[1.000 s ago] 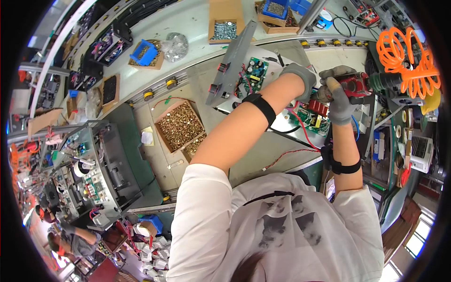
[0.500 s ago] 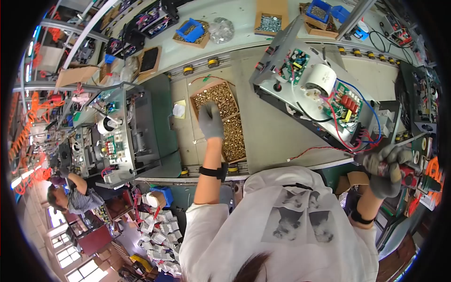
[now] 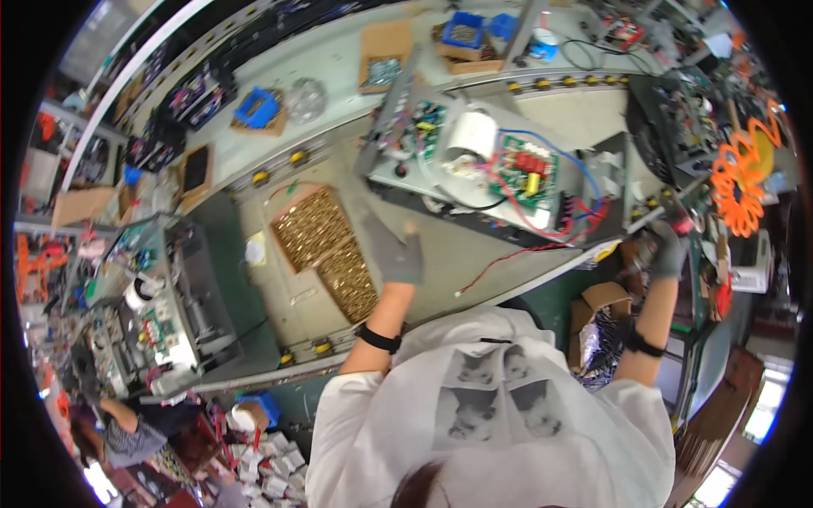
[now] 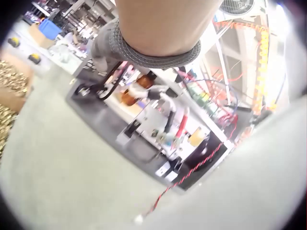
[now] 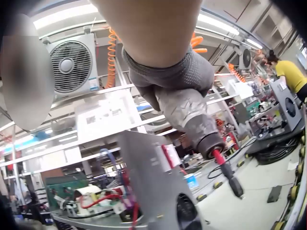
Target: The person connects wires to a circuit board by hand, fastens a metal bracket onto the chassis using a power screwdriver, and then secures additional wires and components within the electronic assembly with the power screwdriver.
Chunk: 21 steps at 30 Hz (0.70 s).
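Observation:
In the head view, the gloved left hand (image 3: pixel 398 256) is over the bench between the box of brass-coloured screws (image 3: pixel 313 229) and the opened metal unit (image 3: pixel 406 175). Its fingers look extended with the thumb apart; no held object is distinguishable. The left wrist view has the glove (image 4: pixel 106 47) near the unit's side, fingers partly hidden. Off the unit's right end, the gloved right hand (image 3: pixel 669 254) grips a power screwdriver. The right wrist view gives that screwdriver (image 5: pixel 189 112) with its bit angled downward, not touching the unit. A white cylinder (image 3: pixel 472 135) and green circuit board (image 3: pixel 527 169) sit in the unit.
A red twisted wire (image 3: pixel 500 261) trails from the unit across the bench. Another unit (image 3: pixel 199 262) stands at left. Beyond the rail are a blue bin (image 3: pixel 257 110) and a cardboard box (image 3: pixel 383 74). An orange coiled hose (image 3: pixel 738 190) hangs at right.
The left hand has left the screw box and moved right toward the unit, its fingers now more extended. Raised from lower right, the right hand and screwdriver are nearer the unit's end. The head view has shifted.

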{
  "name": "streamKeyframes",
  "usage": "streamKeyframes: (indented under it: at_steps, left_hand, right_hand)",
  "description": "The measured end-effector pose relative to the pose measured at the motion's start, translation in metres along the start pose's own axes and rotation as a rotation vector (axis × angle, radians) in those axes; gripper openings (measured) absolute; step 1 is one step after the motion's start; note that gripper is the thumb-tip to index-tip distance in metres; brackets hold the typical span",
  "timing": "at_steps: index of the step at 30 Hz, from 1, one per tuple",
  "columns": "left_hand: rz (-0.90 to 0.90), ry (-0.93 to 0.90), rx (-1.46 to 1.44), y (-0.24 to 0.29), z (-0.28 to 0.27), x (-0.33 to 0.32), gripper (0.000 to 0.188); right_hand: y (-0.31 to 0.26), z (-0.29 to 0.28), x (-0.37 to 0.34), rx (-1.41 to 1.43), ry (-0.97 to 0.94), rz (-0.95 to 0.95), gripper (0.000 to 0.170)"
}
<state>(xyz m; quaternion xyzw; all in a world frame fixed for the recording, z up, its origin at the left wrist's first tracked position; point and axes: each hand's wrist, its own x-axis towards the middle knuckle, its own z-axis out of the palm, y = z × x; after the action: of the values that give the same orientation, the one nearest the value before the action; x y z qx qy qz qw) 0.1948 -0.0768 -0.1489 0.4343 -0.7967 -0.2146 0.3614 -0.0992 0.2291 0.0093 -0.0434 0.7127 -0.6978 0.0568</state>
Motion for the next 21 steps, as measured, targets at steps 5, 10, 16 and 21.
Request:
streamKeyframes:
  at_steps: [5,10,16,21]
  left_hand:
    - [-0.119,0.008,-0.237,0.067,0.003,0.094,0.084]
    - [-0.141,0.156,-0.323,0.069,0.053,0.115,0.084]
    - [-0.234,-0.023,-0.166,0.066,0.061,0.193,0.093]
    - [0.09,-0.896,0.108,0.064,0.027,0.284,0.072]
  right_hand:
    - [0.019,0.005,0.078,0.086,-0.381,0.158,0.075]
    - [0.01,0.044,0.099,0.162,-0.624,0.068,0.078]
    - [0.007,0.011,0.06,-0.015,-0.67,0.168,0.069]
    - [0.015,-0.011,-0.041,0.056,-0.892,0.411,0.071]
